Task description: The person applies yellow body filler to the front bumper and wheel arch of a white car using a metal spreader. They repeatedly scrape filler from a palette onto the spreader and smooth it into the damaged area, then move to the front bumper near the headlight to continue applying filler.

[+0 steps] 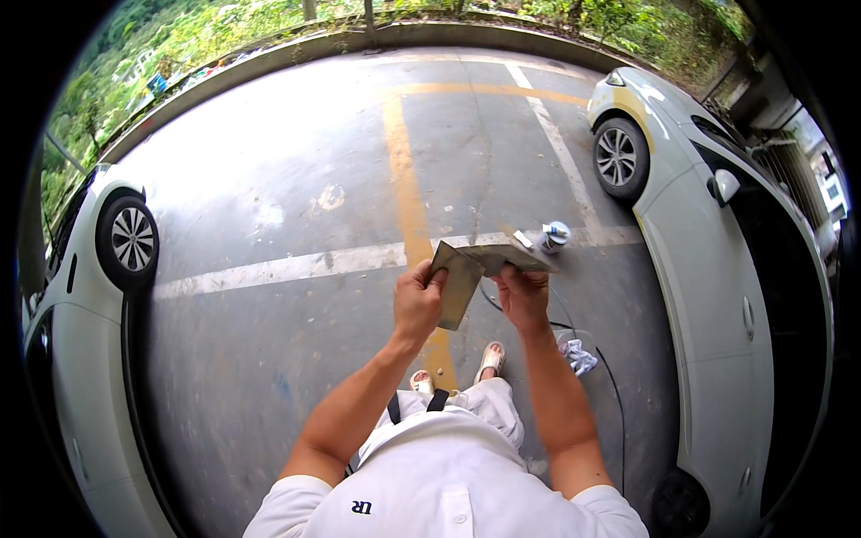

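In front of my body, both hands are raised over the floor with a thin metal sheet in each. My left hand (419, 303) is closed on a flat rectangular putty spreader (461, 289), thumb on its upper face. My right hand (524, 298) grips a second putty spreader (513, 257), tilted and smeared by motion at its right end. The two blades meet or overlap near their inner edges; whether they touch I cannot tell. Just beyond the right hand, a round can (556, 235) stands on the floor with a small white object (524, 239) near it.
A pale car (708, 233) with yellowish patches on its front fender stands at my right. Another pale car (85, 359) is at my left. A dark cable (621, 403) and a crumpled cloth (579, 357) lie by my right arm. A low wall (430, 36) borders the far side.
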